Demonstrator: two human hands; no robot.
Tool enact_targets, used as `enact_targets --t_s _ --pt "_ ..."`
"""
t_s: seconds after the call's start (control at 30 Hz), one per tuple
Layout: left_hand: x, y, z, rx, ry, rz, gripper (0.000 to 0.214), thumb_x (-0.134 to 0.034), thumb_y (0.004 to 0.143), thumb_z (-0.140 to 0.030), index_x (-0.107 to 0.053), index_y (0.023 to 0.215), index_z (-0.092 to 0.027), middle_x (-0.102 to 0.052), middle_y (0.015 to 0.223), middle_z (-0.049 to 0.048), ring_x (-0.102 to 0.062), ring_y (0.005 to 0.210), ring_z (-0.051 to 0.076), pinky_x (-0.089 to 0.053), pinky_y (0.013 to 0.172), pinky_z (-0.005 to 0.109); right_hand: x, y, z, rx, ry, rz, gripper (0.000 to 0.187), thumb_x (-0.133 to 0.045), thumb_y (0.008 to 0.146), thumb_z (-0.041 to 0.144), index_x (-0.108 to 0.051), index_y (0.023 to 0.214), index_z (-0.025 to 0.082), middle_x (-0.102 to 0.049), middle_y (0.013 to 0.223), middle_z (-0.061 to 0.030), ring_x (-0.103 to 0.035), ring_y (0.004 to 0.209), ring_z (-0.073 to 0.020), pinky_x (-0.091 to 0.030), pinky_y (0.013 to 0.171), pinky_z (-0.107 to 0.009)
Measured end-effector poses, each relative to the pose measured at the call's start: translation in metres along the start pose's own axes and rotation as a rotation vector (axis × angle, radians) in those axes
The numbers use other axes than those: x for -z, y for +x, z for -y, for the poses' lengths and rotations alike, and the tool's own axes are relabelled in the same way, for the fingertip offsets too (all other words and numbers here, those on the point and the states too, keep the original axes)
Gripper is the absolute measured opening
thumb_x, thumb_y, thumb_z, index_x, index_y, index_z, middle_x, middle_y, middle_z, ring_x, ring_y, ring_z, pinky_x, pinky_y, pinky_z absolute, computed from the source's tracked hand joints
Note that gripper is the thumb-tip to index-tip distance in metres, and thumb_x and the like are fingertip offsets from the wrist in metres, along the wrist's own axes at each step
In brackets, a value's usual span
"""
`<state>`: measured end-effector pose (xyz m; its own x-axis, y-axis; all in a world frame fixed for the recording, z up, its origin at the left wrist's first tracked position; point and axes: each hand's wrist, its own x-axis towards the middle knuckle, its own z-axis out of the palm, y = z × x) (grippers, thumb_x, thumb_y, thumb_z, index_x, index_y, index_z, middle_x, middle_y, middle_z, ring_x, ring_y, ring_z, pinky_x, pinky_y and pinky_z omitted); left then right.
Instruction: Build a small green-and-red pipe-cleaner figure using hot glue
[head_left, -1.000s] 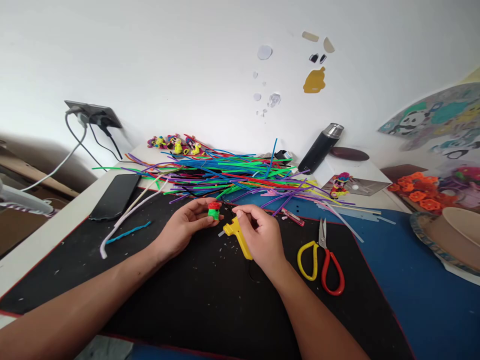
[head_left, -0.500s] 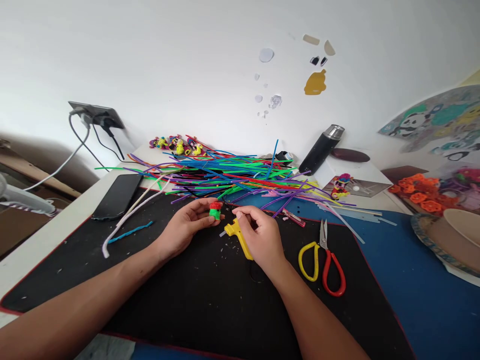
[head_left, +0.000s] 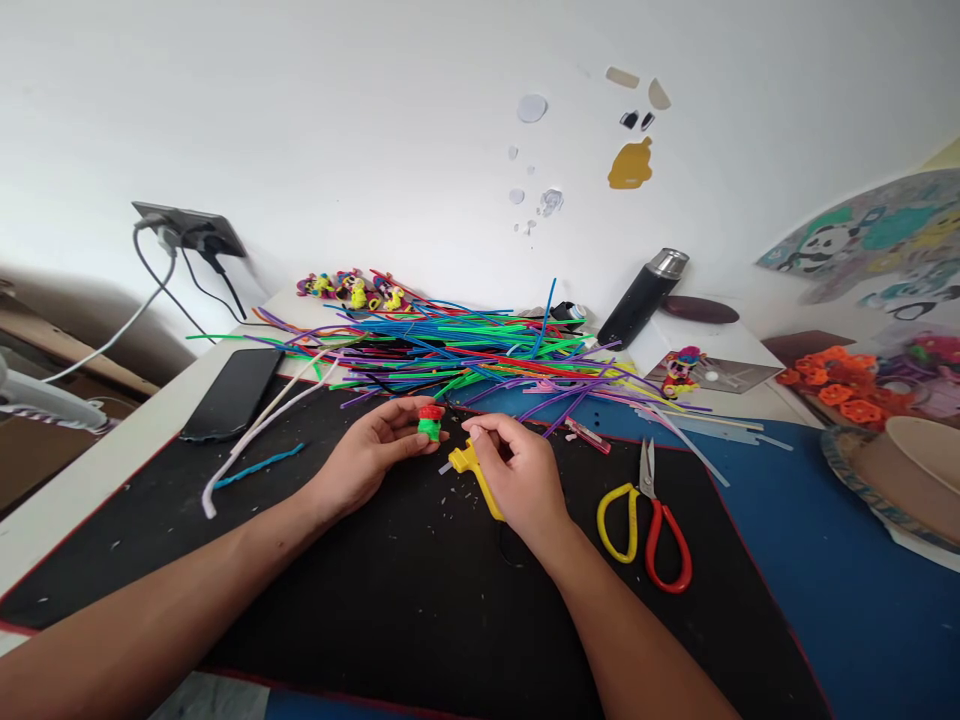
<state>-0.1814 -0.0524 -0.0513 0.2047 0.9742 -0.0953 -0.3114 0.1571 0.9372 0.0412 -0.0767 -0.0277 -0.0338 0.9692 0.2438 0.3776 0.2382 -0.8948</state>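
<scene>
Between the thumb and fingers of my left hand [head_left: 371,445] is a small pipe-cleaner piece [head_left: 430,424], red on top and green below. My right hand [head_left: 521,470] is close by on the right, its thumb and index finger pinched together; anything between them is too small to make out. Beneath and beside the right hand a yellow glue gun [head_left: 480,478] lies on the black mat, partly covered by that hand, with a translucent glue stick [head_left: 445,468] poking out at its left. Scissors [head_left: 646,520] with one yellow and one red handle lie right of it.
Behind my hands spreads a heap of coloured pipe cleaners [head_left: 465,345]. A phone [head_left: 232,393], a white pipe-cleaner length [head_left: 247,462] and a twisted blue one [head_left: 259,466] lie left. A black flask [head_left: 641,300] leans at the back; small finished figures [head_left: 352,289] sit by the wall.
Both hands keep nearly the same pose and place. The view has shifted very slightly; nothing has been taken up or let go.
</scene>
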Motion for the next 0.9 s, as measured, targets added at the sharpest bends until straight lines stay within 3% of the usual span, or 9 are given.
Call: enact_targets --t_s 0.3,0.9 --pt "0.0005 -0.0012 -0.0015 0.009 -0.022 0.023 0.048 -0.105 0.078 -0.027 -0.086 0.122 -0.021 -0.084 0.120 0.0093 -0.081 0.104 0.024 -0.071 0.091 0.033 -0.0002 -0.0011 0.0002 0.004 -0.010 0.019 0.032 -0.060 0.103 0.039 -0.086 0.105 0.020 -0.068 0.069 -0.0003 -0.058 0.060 -0.0151 -0.042 0.059 -0.027" --pt "-0.0008 0.0008 -0.0014 -0.033 0.003 0.023 0.048 -0.107 0.074 -0.025 -0.085 0.117 -0.022 -0.079 0.118 0.0067 -0.082 0.095 0.024 -0.069 0.081 0.033 -0.0007 -0.0019 0.0019 0.011 -0.042 0.034 0.032 -0.060 0.104 0.038 -0.087 0.105 0.021 -0.063 0.065 0.0015 -0.055 0.058 -0.0148 -0.040 0.058 -0.028"
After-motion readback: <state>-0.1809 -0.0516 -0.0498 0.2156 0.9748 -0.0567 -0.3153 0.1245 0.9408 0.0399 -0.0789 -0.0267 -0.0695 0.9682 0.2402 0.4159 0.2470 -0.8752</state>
